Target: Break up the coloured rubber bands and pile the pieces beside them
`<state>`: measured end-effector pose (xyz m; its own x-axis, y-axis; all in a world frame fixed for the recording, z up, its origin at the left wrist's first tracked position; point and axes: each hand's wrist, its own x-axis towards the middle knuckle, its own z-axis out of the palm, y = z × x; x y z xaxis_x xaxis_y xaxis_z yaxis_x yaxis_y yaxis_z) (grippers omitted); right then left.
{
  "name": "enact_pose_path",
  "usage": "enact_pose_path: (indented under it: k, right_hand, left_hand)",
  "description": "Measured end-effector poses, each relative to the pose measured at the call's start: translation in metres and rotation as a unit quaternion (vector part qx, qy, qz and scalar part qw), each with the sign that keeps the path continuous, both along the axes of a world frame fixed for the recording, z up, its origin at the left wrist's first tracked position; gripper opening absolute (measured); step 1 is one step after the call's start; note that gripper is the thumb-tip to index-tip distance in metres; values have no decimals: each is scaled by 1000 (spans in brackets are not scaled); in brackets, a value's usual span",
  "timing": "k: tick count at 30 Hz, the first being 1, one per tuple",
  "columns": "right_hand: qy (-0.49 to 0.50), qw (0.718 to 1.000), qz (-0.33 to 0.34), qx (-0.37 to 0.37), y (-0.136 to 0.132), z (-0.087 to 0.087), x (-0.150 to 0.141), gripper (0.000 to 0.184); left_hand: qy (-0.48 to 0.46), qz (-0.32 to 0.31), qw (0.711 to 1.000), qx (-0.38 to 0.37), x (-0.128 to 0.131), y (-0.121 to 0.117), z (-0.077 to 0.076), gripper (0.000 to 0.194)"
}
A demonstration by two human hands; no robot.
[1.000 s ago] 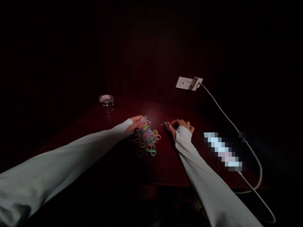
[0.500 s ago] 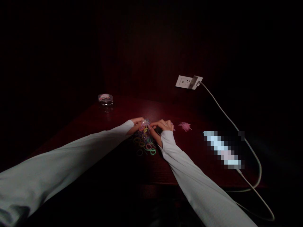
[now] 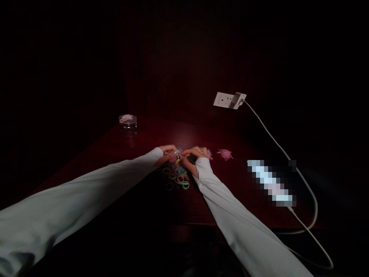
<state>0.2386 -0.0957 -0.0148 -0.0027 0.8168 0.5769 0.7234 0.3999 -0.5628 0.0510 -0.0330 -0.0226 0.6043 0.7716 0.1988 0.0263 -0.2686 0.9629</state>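
Note:
My left hand (image 3: 168, 151) is closed around a small, shiny, see-through thing (image 3: 175, 154) with pinkish colour in it; its kind is too small and dim to tell. Close on the other side, my right hand (image 3: 196, 154) has thumb and forefinger pinched at its edge, and what they grip is hidden. Below both hands lies a heap of coloured hair ties (image 3: 173, 177), in green, pink, yellow and dark shades. A small purple pile (image 3: 210, 154) shows just behind my right hand. Farther right is a pink pile of thin bands (image 3: 225, 154).
A round clear container (image 3: 127, 122) with a pink-patterned lid stands at the back left of the dark red table (image 3: 138, 146). On the right lies a blurred-out phone (image 3: 271, 182), its white cable (image 3: 271, 134) running up to a charger in the wall socket (image 3: 226, 100).
My right fingers have shifted slightly and uncovered more of the purple pile. The orange and yellow bands at my fingers look differently placed. Both forearms stay nearly still.

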Motion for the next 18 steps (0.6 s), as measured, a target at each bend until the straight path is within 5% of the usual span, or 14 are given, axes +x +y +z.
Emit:
enact_pose_path:
  k: [18]
  right_hand:
    - [150, 987, 33, -42, 10, -5, 12, 18]
  left_hand:
    - [-15, 20, 1000, -18, -1, -5, 17, 22]
